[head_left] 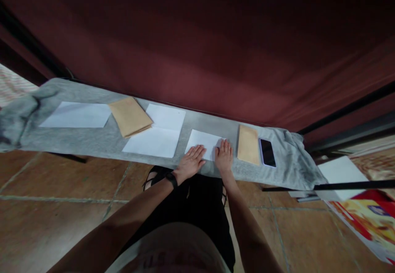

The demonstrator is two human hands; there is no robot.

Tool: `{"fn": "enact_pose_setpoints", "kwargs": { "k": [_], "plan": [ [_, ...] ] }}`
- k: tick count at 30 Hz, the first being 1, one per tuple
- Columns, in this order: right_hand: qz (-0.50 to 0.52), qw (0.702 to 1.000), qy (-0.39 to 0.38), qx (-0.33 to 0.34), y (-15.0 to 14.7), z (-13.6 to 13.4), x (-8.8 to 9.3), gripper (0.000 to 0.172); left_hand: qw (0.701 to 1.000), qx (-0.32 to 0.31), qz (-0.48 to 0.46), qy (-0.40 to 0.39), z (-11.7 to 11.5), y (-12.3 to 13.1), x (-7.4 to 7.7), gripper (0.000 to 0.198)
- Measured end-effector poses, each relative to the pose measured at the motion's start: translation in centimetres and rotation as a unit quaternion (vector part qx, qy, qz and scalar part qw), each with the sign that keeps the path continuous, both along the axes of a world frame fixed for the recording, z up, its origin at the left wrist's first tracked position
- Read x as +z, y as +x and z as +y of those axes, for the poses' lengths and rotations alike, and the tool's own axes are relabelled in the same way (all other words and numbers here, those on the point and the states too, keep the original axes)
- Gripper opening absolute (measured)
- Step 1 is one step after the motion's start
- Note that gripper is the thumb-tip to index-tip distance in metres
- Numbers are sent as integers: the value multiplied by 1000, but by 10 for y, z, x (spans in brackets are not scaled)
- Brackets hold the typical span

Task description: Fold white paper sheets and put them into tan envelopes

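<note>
A small white sheet of paper (205, 138), which looks folded, lies on the grey cloth in front of me. Flat on its near left part rests my left hand (191, 160), fingers stretched out, a dark band on the wrist. My right hand (224, 155) lies flat over the sheet's right edge with its fingers extended. Neither hand grips anything. To the right of my right hand is a brown envelope (248, 144). Left of my left hand lies a larger white sheet (163, 135) with a crease across it.
A stack of brown envelopes (131, 116) overlaps the creased sheet and touches another white sheet (78, 114) farther left. A phone (268, 152) lies at the right. The grey cloth (101, 143) covers a narrow bench against a dark red curtain (191, 67). A red box (370, 215) stands lower right.
</note>
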State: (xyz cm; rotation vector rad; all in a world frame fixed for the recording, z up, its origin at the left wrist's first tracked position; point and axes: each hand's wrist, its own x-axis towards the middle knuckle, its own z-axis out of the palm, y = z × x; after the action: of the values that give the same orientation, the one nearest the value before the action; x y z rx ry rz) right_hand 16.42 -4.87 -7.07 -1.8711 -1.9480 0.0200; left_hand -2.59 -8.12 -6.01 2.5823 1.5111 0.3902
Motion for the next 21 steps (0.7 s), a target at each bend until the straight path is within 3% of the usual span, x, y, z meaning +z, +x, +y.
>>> {"fn": "enact_pose_setpoints", "kwargs": {
  "k": [6,10,21],
  "plan": [
    [-30,991,3,134,-32,-42,-7,56,999,-17,33,29,-3,0,-6,60],
    [-44,993,26,110,-34,-59,-9,60,998,-21,41,33,-3,-2,-5,60],
    [-70,995,24,70,-1,-69,-12,65,999,-3,35,22,-11,-4,-3,70]
  ]
}}
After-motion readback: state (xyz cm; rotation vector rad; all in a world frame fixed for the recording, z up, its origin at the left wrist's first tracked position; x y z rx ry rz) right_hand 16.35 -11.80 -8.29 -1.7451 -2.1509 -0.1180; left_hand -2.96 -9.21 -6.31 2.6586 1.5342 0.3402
